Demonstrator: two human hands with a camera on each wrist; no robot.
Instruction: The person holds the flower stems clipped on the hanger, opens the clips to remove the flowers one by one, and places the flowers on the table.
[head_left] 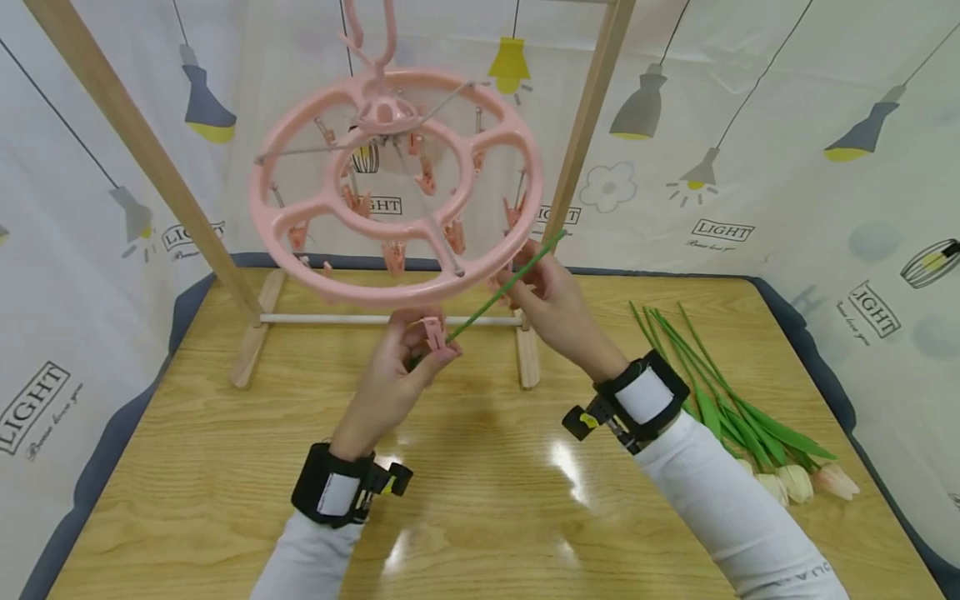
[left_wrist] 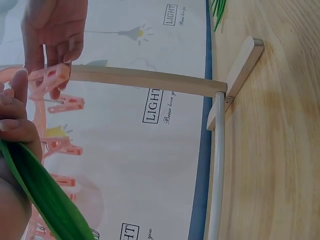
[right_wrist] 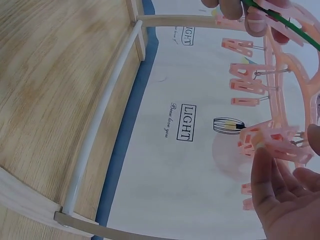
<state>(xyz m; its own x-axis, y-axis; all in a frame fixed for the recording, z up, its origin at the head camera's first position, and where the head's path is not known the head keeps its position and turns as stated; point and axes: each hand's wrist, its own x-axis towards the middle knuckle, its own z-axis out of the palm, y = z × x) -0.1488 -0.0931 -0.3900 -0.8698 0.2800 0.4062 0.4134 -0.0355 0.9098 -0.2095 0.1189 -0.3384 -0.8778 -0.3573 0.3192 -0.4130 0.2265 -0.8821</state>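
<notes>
A round pink clip hanger (head_left: 397, 293) hangs at the centre of the head view, small pink clothespins dangling from its rings. Low under its front edge, my left hand (head_left: 386, 371) holds a pink clothespin (head_left: 435, 333) and a tulip's green stem (head_left: 483, 307); the flower's head is hidden. The stem slants up and right across my right hand (head_left: 558, 308). A broad green leaf (left_wrist: 47, 197) hangs below the left fingers in the left wrist view. At the hanger's right rim, my right fingertips pinch another clothespin (right_wrist: 277, 142), seen in the right wrist view.
Wooden posts (head_left: 142, 158) on feet, joined by a white rod (head_left: 337, 319), frame the hanger. Several pale tulips (head_left: 795, 483) with green stems lie at the right of the wooden table (head_left: 465, 517). A lamp-printed white cloth (head_left: 675, 208) stands behind.
</notes>
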